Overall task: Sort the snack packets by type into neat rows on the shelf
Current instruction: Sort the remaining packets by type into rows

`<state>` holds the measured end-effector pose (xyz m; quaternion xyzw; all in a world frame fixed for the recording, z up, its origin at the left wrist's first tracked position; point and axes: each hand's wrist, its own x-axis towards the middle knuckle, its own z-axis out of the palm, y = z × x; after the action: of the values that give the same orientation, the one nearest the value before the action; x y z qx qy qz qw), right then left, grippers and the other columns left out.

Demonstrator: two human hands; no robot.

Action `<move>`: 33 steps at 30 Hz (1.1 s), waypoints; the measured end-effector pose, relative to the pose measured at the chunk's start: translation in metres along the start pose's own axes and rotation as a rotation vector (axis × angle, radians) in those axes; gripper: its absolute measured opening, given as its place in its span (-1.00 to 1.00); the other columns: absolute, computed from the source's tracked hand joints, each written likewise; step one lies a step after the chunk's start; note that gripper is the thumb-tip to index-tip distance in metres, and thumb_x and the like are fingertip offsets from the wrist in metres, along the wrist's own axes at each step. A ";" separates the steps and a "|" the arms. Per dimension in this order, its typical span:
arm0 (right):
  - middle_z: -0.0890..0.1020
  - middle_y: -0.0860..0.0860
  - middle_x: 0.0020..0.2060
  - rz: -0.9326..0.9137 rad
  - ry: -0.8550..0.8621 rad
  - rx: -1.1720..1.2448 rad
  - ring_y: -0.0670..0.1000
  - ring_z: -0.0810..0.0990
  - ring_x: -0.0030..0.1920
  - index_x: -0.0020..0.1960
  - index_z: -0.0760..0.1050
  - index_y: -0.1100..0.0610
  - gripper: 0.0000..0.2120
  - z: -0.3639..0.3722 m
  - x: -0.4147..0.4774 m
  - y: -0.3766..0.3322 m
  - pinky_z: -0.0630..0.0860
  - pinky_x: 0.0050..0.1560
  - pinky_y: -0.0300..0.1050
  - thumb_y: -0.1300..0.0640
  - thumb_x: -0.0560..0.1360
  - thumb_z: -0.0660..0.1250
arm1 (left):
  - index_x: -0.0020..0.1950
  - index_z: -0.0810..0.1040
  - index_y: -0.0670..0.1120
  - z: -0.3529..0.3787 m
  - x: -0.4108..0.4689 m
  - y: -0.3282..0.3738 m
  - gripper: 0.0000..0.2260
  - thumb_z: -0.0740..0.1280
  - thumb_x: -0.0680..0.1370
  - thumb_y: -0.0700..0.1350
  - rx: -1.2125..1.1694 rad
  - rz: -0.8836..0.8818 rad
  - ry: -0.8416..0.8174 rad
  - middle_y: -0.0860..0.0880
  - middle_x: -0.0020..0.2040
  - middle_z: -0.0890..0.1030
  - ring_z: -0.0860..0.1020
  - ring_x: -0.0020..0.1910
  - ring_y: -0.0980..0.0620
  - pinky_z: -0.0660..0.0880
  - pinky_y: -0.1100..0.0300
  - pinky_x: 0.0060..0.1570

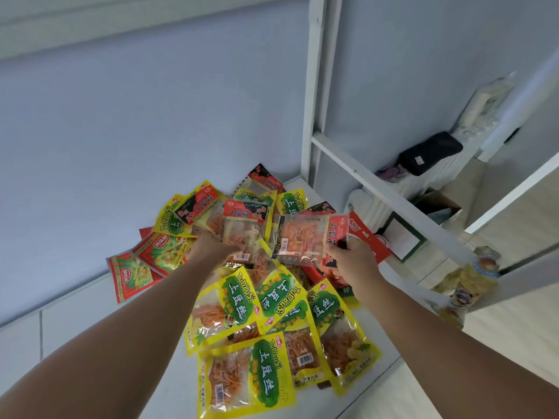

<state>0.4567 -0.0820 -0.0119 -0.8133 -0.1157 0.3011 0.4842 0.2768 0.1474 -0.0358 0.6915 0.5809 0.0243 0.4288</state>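
Observation:
A loose pile of snack packets lies on the white shelf (90,334). Yellow-and-green packets (242,300) fill the near side. Red-and-black packets with clear windows (199,207) sit at the back. Two red packets with a green picture (151,252) lie at the left. My left hand (211,243) grips a red-and-black packet (245,225) over the middle of the pile. My right hand (354,258) holds another red-and-black packet (305,237) lifted above the pile's right side.
A pale wall (136,131) backs the shelf. A white upright post (314,95) and a slanted white bar (393,198) bound it on the right. Beyond lie a black bag (429,152), white bundles, a cardboard box and stacked packets on the floor (472,279).

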 end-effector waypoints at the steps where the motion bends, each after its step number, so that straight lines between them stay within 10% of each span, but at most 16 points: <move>1: 0.70 0.18 -0.10 -0.021 -0.012 0.022 0.16 0.72 -0.17 -0.07 0.60 0.12 -0.90 -0.002 0.000 -0.003 0.69 -0.14 0.14 0.10 0.58 0.39 | 0.24 0.52 -0.28 -0.002 0.001 0.000 -0.42 0.59 0.43 0.06 0.011 0.014 -0.002 -0.14 -0.09 0.58 0.54 -0.17 -0.07 0.50 0.10 -0.26; 6: 0.70 -0.21 -0.27 -0.237 -0.058 -0.066 0.11 0.70 -0.25 -0.11 0.52 0.03 -0.86 -0.014 0.000 -0.021 0.70 -0.28 0.04 0.14 0.63 0.32 | 0.14 0.57 -0.29 -0.012 -0.002 0.002 -0.56 0.56 0.47 0.02 0.006 0.073 0.043 -0.31 -0.02 0.63 0.54 -0.23 -0.04 0.47 0.13 -0.31; 10: 0.63 0.09 -0.31 -0.429 -0.040 -0.279 0.20 0.66 -0.28 -0.17 0.48 -0.03 -0.79 -0.022 -0.003 -0.038 0.63 -0.25 0.26 0.11 0.64 0.29 | -0.14 0.51 -0.16 -0.021 -0.010 -0.005 -0.74 0.55 0.48 -0.08 -0.084 0.109 0.030 -0.06 -0.27 0.47 0.43 -0.30 0.00 0.37 0.18 -0.30; 15: 0.61 -0.09 -0.27 -0.657 -0.027 -0.434 0.00 0.58 -0.33 0.06 0.58 0.03 -0.88 -0.029 -0.003 -0.056 0.41 -0.38 -0.25 0.19 0.63 0.29 | -0.04 0.63 -0.17 -0.040 -0.025 -0.005 -0.81 0.42 0.60 -0.04 -0.133 0.152 0.024 -0.08 -0.17 0.62 0.56 -0.19 -0.05 0.48 0.12 -0.12; 19: 0.67 -0.03 -0.18 -0.724 -0.017 -0.389 -0.03 0.61 -0.32 0.17 0.63 0.13 -0.82 -0.032 -0.004 -0.066 0.52 -0.32 -0.09 0.21 0.62 0.31 | -0.01 0.60 -0.06 -0.058 -0.035 -0.005 -0.94 0.41 0.60 -0.08 -0.293 0.183 0.121 -0.10 -0.06 0.70 0.66 -0.06 -0.11 0.58 -0.05 0.00; 24: 0.55 -0.19 -0.36 -0.749 -0.004 -0.212 -0.22 0.52 -0.42 0.06 0.65 0.12 -0.89 -0.030 -0.007 -0.074 0.30 -0.45 -0.40 0.14 0.58 0.39 | 0.04 0.61 0.00 -0.063 -0.057 -0.008 -0.92 0.45 0.58 -0.05 -0.368 0.204 0.166 -0.03 -0.04 0.73 0.69 -0.02 -0.04 0.62 -0.02 0.01; 29: 0.68 0.04 -0.31 -0.738 -0.118 -0.105 0.09 0.64 -0.33 -0.06 0.64 0.12 -0.87 -0.022 -0.011 -0.085 0.54 -0.33 0.06 0.07 0.57 0.39 | 0.02 0.65 -0.01 -0.056 -0.087 -0.016 -0.91 0.49 0.55 -0.07 -0.414 0.258 0.169 0.01 -0.10 0.75 0.70 -0.12 0.02 0.58 0.14 -0.17; 33: 0.72 -0.04 -0.24 -0.748 -0.238 -0.065 0.02 0.69 -0.28 -0.04 0.63 -0.15 -0.92 -0.013 -0.016 -0.093 0.63 -0.26 0.04 0.03 0.57 0.39 | 0.07 0.67 -0.08 -0.056 -0.115 -0.032 -0.87 0.51 0.53 -0.15 -0.510 0.243 0.181 -0.12 -0.03 0.75 0.70 -0.06 -0.08 0.61 0.00 -0.05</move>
<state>0.4617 -0.0521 0.0787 -0.6893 -0.4689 0.1922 0.5177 0.1849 0.0826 0.0336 0.6210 0.5049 0.2820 0.5291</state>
